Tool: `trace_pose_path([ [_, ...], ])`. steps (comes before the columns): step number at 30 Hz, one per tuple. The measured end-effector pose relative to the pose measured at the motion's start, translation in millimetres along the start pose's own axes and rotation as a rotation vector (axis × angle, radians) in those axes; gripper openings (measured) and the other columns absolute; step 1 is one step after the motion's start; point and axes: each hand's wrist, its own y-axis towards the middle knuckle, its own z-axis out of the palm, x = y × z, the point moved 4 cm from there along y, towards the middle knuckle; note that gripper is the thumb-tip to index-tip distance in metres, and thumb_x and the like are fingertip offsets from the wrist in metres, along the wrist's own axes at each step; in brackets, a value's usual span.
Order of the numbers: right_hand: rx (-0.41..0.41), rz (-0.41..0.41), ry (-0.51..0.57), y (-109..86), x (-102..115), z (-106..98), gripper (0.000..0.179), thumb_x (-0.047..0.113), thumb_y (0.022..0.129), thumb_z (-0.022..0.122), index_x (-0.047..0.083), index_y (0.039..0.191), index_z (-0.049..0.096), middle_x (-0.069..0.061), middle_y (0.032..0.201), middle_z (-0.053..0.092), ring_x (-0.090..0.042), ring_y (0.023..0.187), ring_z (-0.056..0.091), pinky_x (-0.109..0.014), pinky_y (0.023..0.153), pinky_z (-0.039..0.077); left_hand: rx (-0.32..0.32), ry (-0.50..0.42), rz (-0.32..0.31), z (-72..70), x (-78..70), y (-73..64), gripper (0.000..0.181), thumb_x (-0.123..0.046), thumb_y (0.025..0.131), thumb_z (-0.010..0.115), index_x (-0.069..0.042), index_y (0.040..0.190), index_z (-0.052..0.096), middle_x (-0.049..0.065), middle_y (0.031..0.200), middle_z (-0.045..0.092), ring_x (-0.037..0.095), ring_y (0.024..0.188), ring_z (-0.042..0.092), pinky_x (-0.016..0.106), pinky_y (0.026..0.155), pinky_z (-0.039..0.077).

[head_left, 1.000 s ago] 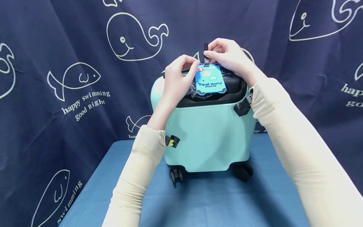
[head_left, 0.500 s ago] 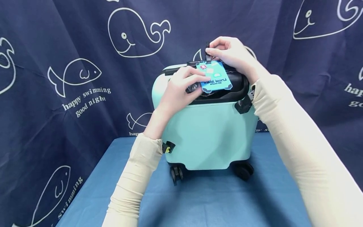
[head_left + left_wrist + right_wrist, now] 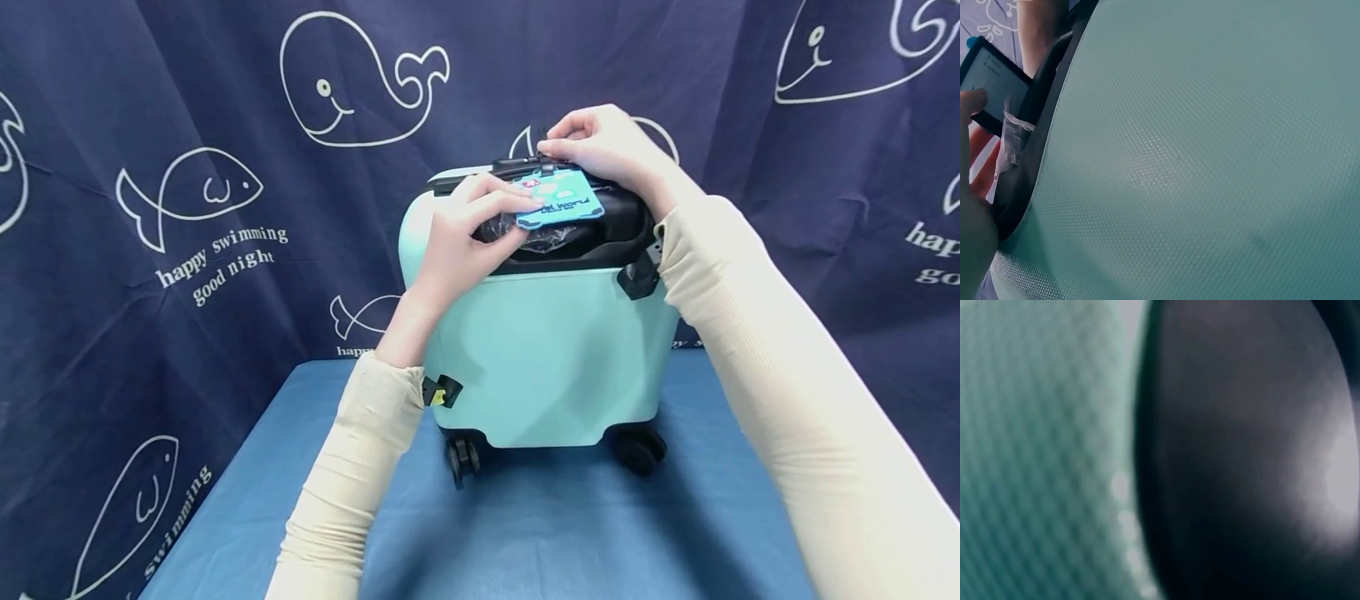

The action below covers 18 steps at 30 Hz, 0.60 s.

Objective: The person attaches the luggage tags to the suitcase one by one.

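A mint-green suitcase [image 3: 540, 358] stands upright on its wheels. Over its black top lies a blue luggage tag [image 3: 573, 200] with printed lettering, tipped nearly flat. My left hand [image 3: 465, 242] pinches the tag's left edge, fingers above; in the left wrist view the thumb [image 3: 974, 100] presses the tag's clear-windowed back [image 3: 1004, 81]. My right hand [image 3: 611, 154] pinches the tag's black strap [image 3: 547, 168] between thumb and fingertips, hiding its upper end. The right wrist view holds only blurred green shell [image 3: 1035, 450] and a glossy black part [image 3: 1241, 437].
Crinkled clear plastic [image 3: 551, 240] wraps the carry handle under the tag. Black wheels [image 3: 463, 457] rest on the blue-covered table [image 3: 525, 533]. Behind hangs a navy curtain [image 3: 187, 83] with white whale and fish drawings.
My left hand has moved from beside the strap down onto the tag's left edge. The tag has tipped from hanging to nearly flat, and the strap has lowered slightly with my right hand.
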Motion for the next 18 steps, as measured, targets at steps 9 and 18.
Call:
trace_pose_path([
  [9,0.003,0.055,-0.116,0.7,-2,-3,0.048,0.052,0.078,0.054,0.015,0.107,0.064,0.011,0.082,0.06,-0.007,0.086,0.047,-0.017,0.073,0.032,0.05,-0.004,-0.05,-5.5,-15.1,7.2,0.017,0.003,0.068,0.061,-0.002,0.083,0.068,0.012,0.082,0.061,0.021,0.084,0.054,0.026,0.08,0.041],
  [18,-0.029,0.047,-0.076,1.4,-4,-1,0.046,0.051,0.075,0.058,0.015,0.104,0.066,0.013,0.075,0.059,-0.006,0.08,0.047,-0.017,0.07,0.033,0.071,0.008,-0.108,-5.9,-21.5,7.8,0.018,0.003,0.067,0.059,-0.002,0.082,0.068,0.012,0.08,0.059,0.022,0.083,0.052,0.026,0.079,0.04],
])
